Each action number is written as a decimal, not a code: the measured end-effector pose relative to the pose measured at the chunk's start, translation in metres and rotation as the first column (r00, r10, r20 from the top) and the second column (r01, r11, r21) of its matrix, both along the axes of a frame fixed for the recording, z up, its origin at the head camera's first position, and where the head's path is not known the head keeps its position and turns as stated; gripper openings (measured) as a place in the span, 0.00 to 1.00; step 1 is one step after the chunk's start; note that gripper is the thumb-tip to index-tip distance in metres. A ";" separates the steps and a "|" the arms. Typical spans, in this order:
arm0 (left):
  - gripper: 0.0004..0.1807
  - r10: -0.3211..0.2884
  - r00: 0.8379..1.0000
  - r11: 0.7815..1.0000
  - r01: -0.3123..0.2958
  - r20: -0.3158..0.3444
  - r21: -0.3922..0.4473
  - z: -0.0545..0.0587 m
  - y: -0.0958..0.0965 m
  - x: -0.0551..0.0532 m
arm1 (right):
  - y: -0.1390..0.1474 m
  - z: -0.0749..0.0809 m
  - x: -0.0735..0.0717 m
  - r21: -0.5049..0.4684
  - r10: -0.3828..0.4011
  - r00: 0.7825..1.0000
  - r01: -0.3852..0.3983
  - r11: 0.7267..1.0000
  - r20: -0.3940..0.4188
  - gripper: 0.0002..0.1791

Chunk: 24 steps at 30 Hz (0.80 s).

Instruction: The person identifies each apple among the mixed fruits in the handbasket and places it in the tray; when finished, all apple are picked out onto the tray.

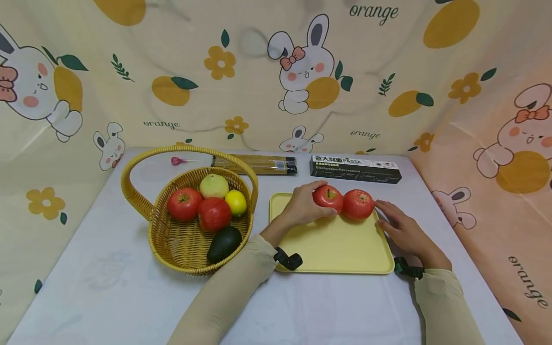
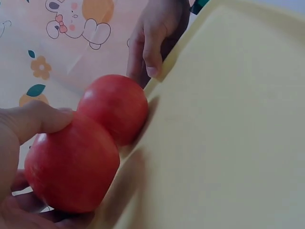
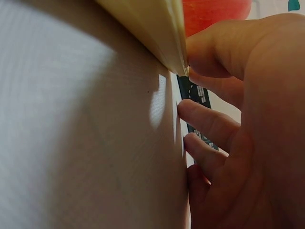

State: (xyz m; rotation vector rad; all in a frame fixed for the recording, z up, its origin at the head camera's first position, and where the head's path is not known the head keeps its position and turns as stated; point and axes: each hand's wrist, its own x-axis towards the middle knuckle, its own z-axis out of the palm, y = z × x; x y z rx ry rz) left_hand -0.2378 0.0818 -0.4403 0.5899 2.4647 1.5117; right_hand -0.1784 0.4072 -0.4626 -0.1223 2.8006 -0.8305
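Observation:
In the head view, my left hand (image 1: 304,204) grips a red apple (image 1: 328,198) at the back of the yellow tray (image 1: 332,254), thumb on one side and fingers round the other. A second red apple (image 1: 358,205) sits right against it, toward the tray's back right corner. My right hand (image 1: 405,231) is beside the tray's right edge, its thumb at the rim and its fingers loosely extended. The right wrist view has that thumb (image 3: 214,50) close to the tray rim (image 3: 167,38), with the other fingers spread over the white tabletop.
Left of the tray stands a wicker basket (image 1: 157,239) with a tall handle, holding red and pale green fruit, a yellow lemon (image 1: 235,203) and a dark avocado (image 1: 224,245). Behind are a black pasta box (image 1: 355,170), a pack of noodles (image 1: 254,165) and a small pink item (image 1: 177,161).

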 end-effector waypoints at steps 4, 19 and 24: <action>0.46 -0.012 1.000 1.000 0.013 0.004 -0.023 -0.004 0.001 -0.002 | 0.000 -0.001 0.000 0.003 -0.003 1.000 0.003 1.000 -0.001 0.39; 0.50 -0.065 0.998 0.996 0.066 0.015 -0.068 -0.012 0.001 -0.003 | 0.000 0.000 0.000 -0.002 -0.001 1.000 0.001 1.000 0.011 0.40; 0.52 -0.042 0.997 0.995 0.035 -0.069 -0.093 0.005 -0.001 0.003 | -0.001 0.000 0.002 -0.007 -0.003 1.000 0.003 1.000 0.017 0.41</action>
